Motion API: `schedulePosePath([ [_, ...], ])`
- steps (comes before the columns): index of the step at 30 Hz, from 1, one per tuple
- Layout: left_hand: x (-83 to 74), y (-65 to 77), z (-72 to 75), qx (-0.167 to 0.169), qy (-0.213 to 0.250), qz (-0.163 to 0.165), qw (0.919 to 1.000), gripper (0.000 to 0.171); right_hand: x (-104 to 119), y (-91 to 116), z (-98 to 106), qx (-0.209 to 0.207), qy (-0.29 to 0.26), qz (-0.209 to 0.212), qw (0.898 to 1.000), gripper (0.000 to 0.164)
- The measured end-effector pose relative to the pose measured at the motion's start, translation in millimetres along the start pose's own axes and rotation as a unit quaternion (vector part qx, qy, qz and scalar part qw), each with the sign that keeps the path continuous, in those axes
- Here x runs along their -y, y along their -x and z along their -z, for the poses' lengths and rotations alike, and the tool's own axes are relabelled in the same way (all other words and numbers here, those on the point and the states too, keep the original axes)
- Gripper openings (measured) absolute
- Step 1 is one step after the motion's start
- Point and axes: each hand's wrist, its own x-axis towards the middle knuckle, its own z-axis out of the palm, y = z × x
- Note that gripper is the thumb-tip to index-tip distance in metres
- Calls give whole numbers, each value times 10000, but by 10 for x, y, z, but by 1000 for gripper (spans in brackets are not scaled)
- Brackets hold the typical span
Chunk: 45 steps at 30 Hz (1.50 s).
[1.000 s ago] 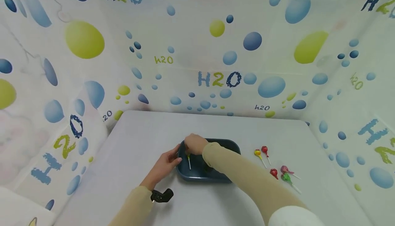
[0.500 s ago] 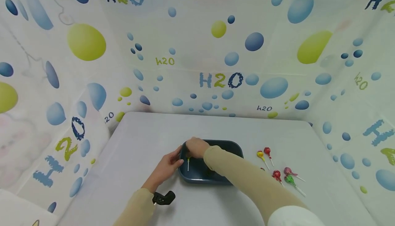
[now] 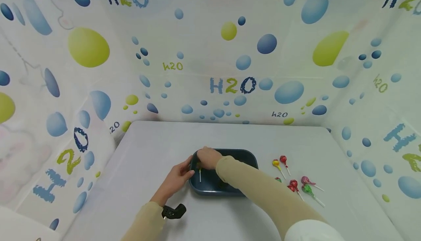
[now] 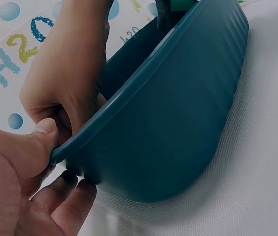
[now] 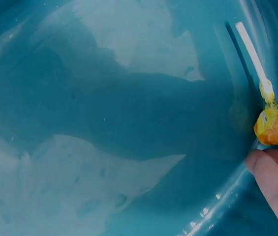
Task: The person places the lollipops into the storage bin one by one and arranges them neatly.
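Note:
A dark teal plastic tub stands on the white table. At its left end my left hand grips the rim, thumb on the edge and fingers against the outer wall in the left wrist view. My right hand reaches down into that same end. It pinches a yellow-orange wrapped lollipop by the candy head, close to the tub's inner wall. The white stick points back toward me. In the head view the candy head is mostly hidden under the right hand.
Several wrapped lollipops lie on the table right of the tub, including a yellow one, a red one, a pink one and a green one. My right sleeve crosses the tub's front right corner. A patterned sheet encloses the table.
The lollipop's stick has swung slightly and less of it shows as the right hand shifts a little over it. The left hand keeps its grip on the rim.

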Motion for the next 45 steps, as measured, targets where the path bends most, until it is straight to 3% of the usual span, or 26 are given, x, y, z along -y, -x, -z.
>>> schedulePosePath([
  [6,5,-35,-69,91,46,55,9999,63,-133,202,227,-175,-71,-79,9998,21],
  [9,4,-33,-80,50,-98,126,9999,63,-270,393,451,-632,-298,15,9976,24],
  [13,-5,-23,-51,-11,-244,195,9995,63,-560,732,801,-1252,-781,-207,9888,33],
  [18,-6,4,20,48,-319,266,9991,64,-1074,1197,1155,-1823,-1089,-847,9735,41],
  [24,10,23,87,110,-242,273,9993,64,-1635,1711,1371,-2162,-1487,-1666,9505,45],
  [28,8,-30,55,258,-160,241,9992,65,-1930,1999,1332,-2223,-1475,-2182,9387,44],
  [31,1,-69,17,338,-156,290,9989,66,-2115,2145,1191,-2196,-1424,-2457,9333,43],
  [40,-11,-82,16,365,-189,392,9984,66,-2391,2233,497,-1447,-1667,-2972,9289,41],
  [45,-24,-91,21,371,-182,408,9983,66,-2388,2181,285,-1082,-1759,-2958,9327,39],
])
